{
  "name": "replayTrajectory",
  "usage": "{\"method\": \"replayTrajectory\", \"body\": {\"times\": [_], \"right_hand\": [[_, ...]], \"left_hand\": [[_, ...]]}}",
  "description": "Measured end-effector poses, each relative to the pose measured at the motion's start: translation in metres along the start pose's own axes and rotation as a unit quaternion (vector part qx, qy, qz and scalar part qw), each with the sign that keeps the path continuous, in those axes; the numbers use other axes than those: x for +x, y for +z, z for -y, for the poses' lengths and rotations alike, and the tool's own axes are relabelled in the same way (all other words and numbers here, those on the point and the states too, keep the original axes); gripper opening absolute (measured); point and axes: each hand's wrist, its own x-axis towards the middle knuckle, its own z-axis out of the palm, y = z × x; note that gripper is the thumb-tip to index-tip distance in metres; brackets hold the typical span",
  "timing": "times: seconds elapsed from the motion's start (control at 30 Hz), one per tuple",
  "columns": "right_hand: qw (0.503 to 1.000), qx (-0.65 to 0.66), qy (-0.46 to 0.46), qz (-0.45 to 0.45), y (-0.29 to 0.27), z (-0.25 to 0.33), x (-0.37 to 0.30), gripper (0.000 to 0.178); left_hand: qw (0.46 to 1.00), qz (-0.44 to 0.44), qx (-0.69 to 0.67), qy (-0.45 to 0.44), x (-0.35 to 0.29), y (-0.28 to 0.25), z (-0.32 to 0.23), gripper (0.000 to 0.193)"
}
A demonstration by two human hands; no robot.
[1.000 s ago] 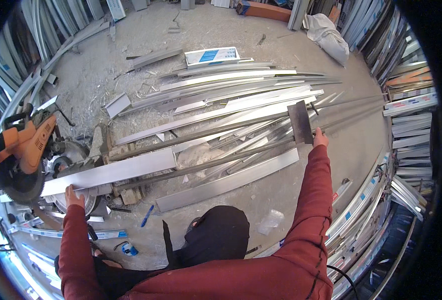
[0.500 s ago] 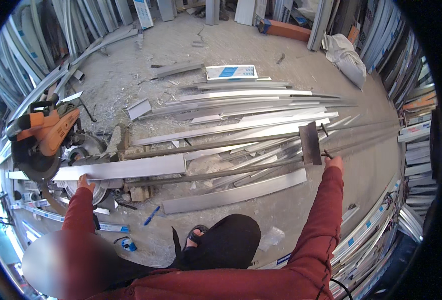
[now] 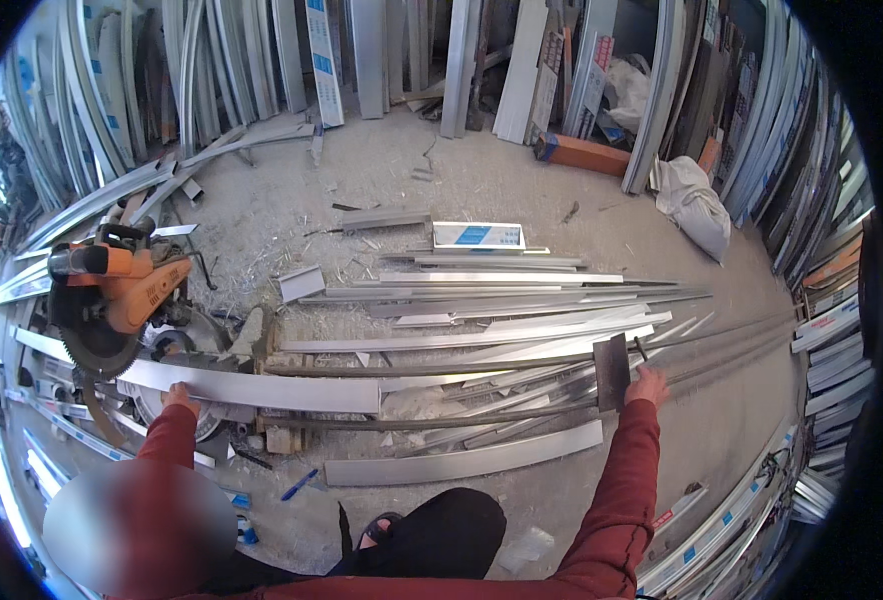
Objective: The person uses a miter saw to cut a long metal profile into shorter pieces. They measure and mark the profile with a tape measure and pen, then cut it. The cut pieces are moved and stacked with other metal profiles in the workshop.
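Observation:
My left hand (image 3: 181,399) is closed on the near edge of a long flat silver metal profile (image 3: 282,391). This profile lies across the base of an orange miter saw (image 3: 127,285), its toothed blade (image 3: 95,335) just left of my hand. My right arm reaches out to a dark upright metal plate (image 3: 612,372) set across two long metal rails (image 3: 442,420). Behind the plate, my right hand (image 3: 648,386) is closed around a rod-like handle mostly hidden by the fingers; a second thin rod (image 3: 642,348) sticks out just beyond it. A gap separates the profile's right end from the plate.
Cut metal strips (image 3: 522,290) and shavings cover the floor beyond the rails. A wide silver profile (image 3: 467,456) lies nearer me, beside a blue pen (image 3: 300,485). Long profiles (image 3: 367,60) lean along the back wall. A white sack (image 3: 694,208) slumps at the far right.
The view has tipped upward, showing more of the back wall. My right hand has come closer to the plate and covers the near rod. My left hand stays on the profile.

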Motion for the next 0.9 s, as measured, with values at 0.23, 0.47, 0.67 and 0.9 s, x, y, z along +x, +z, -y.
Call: {"method": "replayTrajectory", "body": {"times": [0.23,0.47,0.67,0.9], "right_hand": [[0.982,-0.027,0.031,0.182,-0.018,0.048,0.012,0.031],[0.961,0.044,-0.149,0.227,-0.066,0.190,-0.104,0.031],[0.938,0.088,-0.216,0.255,-0.089,0.282,-0.182,0.033],[0.933,0.061,-0.226,0.275,-0.107,0.334,-0.224,0.037]], "left_hand": [[1.000,-0.014,-0.012,0.009,-0.009,-0.006,-0.008,0.057],[0.997,0.031,-0.022,0.061,-0.025,-0.037,-0.001,0.053],[0.978,0.062,-0.011,0.198,-0.022,-0.054,0.038,0.051],[0.924,0.029,-0.083,0.372,-0.005,-0.057,0.097,0.044]]}}
